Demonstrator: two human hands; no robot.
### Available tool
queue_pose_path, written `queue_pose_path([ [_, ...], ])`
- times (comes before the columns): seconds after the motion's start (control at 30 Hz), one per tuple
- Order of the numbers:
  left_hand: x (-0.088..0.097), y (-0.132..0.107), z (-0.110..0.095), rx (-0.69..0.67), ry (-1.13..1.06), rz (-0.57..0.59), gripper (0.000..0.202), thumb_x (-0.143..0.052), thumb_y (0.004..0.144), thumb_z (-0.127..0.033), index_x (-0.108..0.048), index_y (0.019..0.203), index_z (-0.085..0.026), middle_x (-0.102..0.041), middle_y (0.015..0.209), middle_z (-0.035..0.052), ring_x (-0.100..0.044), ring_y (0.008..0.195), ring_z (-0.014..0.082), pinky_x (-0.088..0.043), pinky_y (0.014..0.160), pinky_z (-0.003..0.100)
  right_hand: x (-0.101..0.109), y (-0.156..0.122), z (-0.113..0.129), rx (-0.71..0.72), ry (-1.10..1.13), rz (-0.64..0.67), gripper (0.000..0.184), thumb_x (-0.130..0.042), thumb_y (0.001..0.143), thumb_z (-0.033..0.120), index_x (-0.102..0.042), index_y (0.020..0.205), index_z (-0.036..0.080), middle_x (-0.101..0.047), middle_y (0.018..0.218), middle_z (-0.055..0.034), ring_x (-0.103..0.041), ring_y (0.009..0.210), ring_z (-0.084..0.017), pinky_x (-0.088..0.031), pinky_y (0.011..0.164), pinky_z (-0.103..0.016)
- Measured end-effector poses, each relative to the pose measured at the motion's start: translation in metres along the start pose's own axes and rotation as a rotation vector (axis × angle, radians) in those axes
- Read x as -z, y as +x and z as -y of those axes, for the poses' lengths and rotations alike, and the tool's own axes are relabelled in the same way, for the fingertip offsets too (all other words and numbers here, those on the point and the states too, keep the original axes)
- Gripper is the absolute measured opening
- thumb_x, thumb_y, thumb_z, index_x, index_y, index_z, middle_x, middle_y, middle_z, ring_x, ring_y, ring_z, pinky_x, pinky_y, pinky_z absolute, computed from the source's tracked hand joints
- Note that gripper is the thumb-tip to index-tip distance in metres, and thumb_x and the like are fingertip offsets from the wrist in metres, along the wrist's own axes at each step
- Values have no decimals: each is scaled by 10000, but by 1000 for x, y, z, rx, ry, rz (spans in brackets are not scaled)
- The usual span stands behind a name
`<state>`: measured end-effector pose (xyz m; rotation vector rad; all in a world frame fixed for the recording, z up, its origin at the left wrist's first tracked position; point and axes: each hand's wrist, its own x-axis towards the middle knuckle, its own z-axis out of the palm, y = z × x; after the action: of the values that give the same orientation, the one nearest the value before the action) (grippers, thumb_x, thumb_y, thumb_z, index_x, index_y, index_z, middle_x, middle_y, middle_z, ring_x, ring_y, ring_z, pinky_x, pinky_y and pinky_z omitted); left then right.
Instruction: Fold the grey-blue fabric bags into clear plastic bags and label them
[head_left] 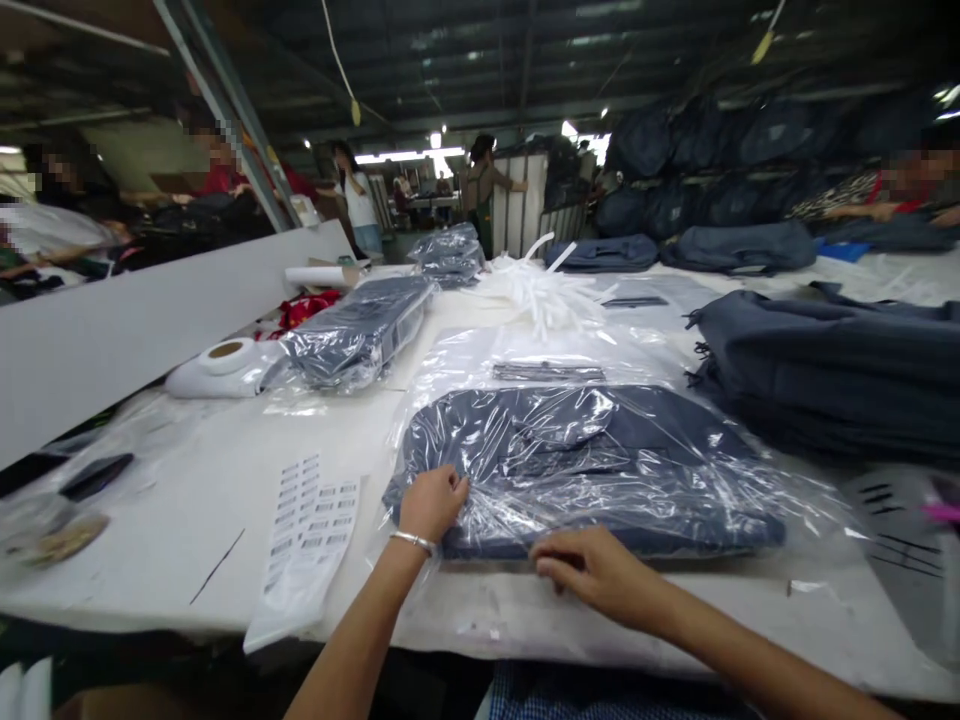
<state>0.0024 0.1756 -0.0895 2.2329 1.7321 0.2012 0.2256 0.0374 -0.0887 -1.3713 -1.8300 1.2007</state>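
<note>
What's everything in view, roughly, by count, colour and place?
Wrapped bag: one, dark blue, front centre
Wrapped stacks: two, dark grey, back left
Unwrapped bags: several, dark blue, right and back
Label sheets: count unclear, white, front left
Roll: one, white, left
Strips: heap, white, back centre
Material: one pile, red, back left
Partition: one, white, left
Table: one, white, centre
People: several, mixed clothing, background
Bracelet: one, silver, left wrist
Left hand: one, bare, bag's left
Right hand: one, bare, bag's near edge

The white table (172, 490) bears a plastic-wrapped dark bag (577, 470), barcode label sheets (311, 530) and dark fabric (840, 370).
</note>
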Motion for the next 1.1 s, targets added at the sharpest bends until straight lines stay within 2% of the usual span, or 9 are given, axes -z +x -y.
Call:
queue_pose_path([
  [0.13,3,0,2,-48,57,-23,286,-461,909,-365,-600,724,-197,-708,766,69,-666,779,229,-365,645,289,-12,-50,-50,-425,696,-308,476,-699,720,620,-721,918,188,-721,962,-103,-690,799,-211,-534,707,-308],
  [0.3,5,15,10,-134,101,-3,282,-454,921,-377,-596,746,-207,-710,774,37,-665,786,201,-374,663,272,-22,-62,-81,-426,1365,-466,576,-868,528,557,-673,902,166,-684,1138,-149,-627,1139,-276,-484,995,-364],
  [0.47,15,21,1,-212,207,21,173,-519,881,-320,-630,808,-209,-719,814,32,-664,795,196,-400,677,259,-33,-55,-63,-302,1501,-629,491,-932,466,410,-595,744,188,-697,995,-61,-588,1201,-280,-452,1058,-365],
  [0.6,42,22,-6,-226,213,89,182,-541,880,-327,-674,816,-221,-734,844,11,-662,830,170,-430,738,233,-33,-58,-51,-316,1541,-660,489,-946,456,338,-587,757,198,-685,964,-24,-595,1192,-264,-441,1082,-373],
  [0.77,72,12,-25,-93,276,-112,305,-419,939,-348,-675,1038,-213,-711,1073,100,-641,1005,262,-441,831,327,-29,-60,-56,-349,1633,-597,399,-913,523,272,-611,773,198,-692,1037,-47,-592,1183,-234,-440,1079,-358],
  [0.83,63,-6,-46,-126,253,-188,372,-357,969,-405,-645,1114,-219,-702,1106,108,-647,1002,265,-458,837,351,-29,-58,-58,-336,1671,-582,349,-879,537,178,-623,773,202,-703,1011,-35,-600,1161,-223,-433,1083,-366],
  [0.93,21,-41,-82,-410,141,-180,378,-471,937,-456,-586,1237,-256,-687,1197,71,-652,1056,229,-491,889,340,-27,-55,-52,-255,1680,-586,335,-798,515,61,-645,772,212,-710,1003,-8,-580,1180,-213,-414,1095,-371],
  [1.0,-14,-56,-98,-625,168,-177,642,-649,839,-387,-422,1418,-224,-552,1402,105,-517,1282,276,-433,1038,425,-25,-53,-45,-156,1658,-588,341,-752,519,46,-665,799,219,-705,1067,-4,-544,1231,-214,-405,1099,-367],
  [1.1,-50,-57,-104,-686,227,-270,778,-643,787,-134,-314,1487,-214,-466,1480,114,-442,1353,283,-377,1105,486,-23,-50,-42,-28,1622,-574,377,-714,527,41,-685,852,230,-694,1141,-8,-518,1269,-217,-410,1094,-364],
])
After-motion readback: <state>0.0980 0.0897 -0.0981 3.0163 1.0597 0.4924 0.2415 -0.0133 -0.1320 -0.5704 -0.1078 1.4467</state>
